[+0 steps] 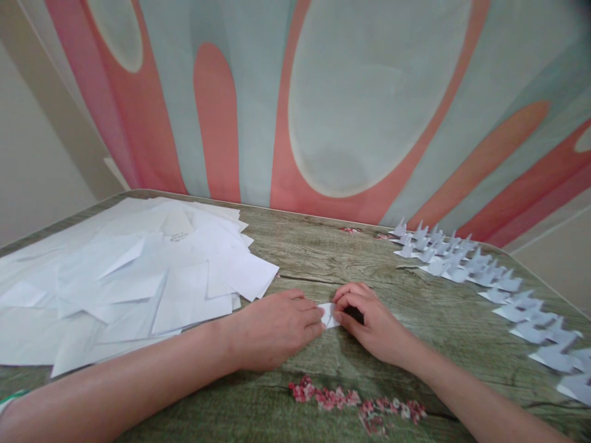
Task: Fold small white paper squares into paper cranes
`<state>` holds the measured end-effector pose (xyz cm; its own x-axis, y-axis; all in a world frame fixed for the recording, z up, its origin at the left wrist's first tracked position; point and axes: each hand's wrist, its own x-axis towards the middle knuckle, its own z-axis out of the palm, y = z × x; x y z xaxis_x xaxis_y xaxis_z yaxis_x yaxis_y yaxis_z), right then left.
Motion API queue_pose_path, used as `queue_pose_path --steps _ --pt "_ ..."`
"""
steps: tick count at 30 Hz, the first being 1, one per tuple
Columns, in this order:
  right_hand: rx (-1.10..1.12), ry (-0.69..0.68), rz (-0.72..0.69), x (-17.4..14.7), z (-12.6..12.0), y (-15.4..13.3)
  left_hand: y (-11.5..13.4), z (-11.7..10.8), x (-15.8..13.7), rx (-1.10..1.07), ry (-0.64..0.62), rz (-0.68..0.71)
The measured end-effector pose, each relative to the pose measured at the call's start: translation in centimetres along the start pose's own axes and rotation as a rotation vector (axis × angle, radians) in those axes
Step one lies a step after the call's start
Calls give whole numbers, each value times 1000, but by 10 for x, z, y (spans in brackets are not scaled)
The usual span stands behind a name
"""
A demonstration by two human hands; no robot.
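Note:
A small white piece of folded paper [328, 315] lies on the wood-grain table between my two hands. My left hand [281, 326] is closed over its left edge, fingers together and pressing it down; the thumb is mostly hidden. On the other side, my right hand [364, 317] pinches the right edge between thumb and fingertips. A crease runs across the visible part of the paper, while both ends are covered by my fingers.
A wide, loose pile of white paper sheets [184, 301] covers the table's left side. Rows of white folded paper cranes [475, 264] line the right edge. Pink printed blossoms [327, 395] mark the tabletop [314, 240]. Behind the table stands a patterned wall [253, 123].

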<state>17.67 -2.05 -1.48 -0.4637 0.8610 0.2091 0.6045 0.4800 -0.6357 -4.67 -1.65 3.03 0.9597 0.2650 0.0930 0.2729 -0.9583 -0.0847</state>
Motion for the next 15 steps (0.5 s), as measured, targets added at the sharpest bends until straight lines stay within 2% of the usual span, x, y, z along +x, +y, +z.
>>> queue_pose_path --steps 15 --pt "-36 5 2 1 -1 -3 0 -1 1 -79 -20 -43"
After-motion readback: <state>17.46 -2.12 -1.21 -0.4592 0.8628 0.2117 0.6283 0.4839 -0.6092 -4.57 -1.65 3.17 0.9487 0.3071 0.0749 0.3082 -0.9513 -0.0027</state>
